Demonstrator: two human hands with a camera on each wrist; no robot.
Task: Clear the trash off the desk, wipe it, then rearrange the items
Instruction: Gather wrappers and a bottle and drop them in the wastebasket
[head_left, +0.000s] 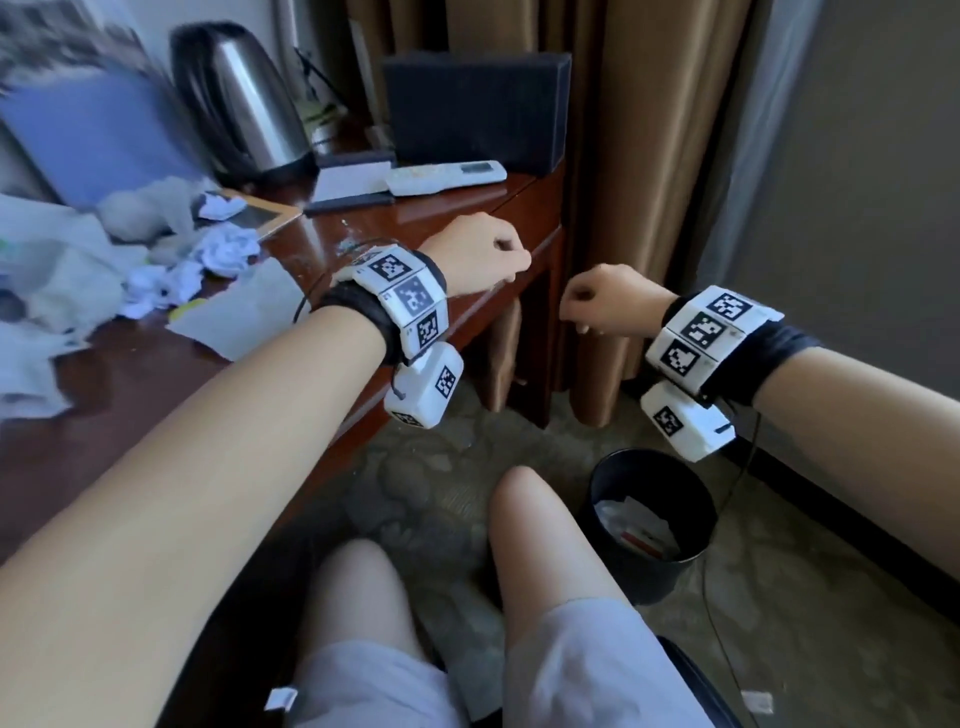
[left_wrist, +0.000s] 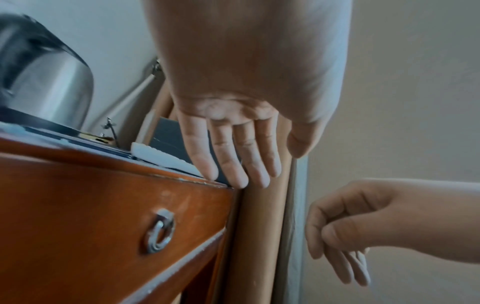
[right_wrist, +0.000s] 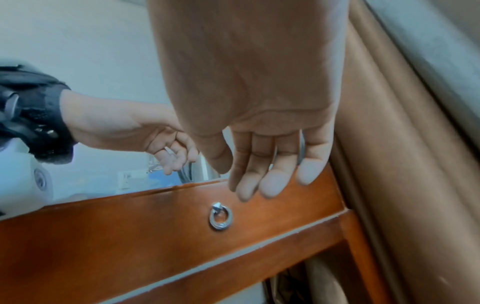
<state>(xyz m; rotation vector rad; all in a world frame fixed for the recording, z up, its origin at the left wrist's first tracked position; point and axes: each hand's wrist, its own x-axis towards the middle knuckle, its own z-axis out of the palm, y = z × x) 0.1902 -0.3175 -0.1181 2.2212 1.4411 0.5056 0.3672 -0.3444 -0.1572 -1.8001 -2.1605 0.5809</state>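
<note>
Beside the table (head_left: 415, 218), on the floor below its corner: black bin (head_left: 649, 525), some paper already in it. It sits within arm's reach of the table edge, probably so trash can be dropped straight in.

Both hands hover at that same corner, holding nothing. Left hand (head_left: 480, 249) is over the table edge, fingers loose and hanging down, nothing between them; wrist view shows them clear of the white remote (head_left: 447, 177). Right hand (head_left: 602, 306) is just off the table, over the floor, fingers loosely curled, empty. Ring pull (right_wrist: 220, 218) on the drawer front sits below the right fingertips (right_wrist: 270, 185), not touched.

Trash is untouched, farther left along the table from the hands: crumpled white paper balls (head_left: 223, 249), flat paper sheets (head_left: 234, 312), a heap of tissue or plastic beyond them. Blurred there, can't sort it further.

Back of the table: steel kettle (head_left: 234, 98), dark box (head_left: 478, 109) against the curtain (head_left: 649, 130), remote in front of the box. These look like the keepers to rearrange later.

My read: clearing barely started; wiping and rearranging not begun.
</note>
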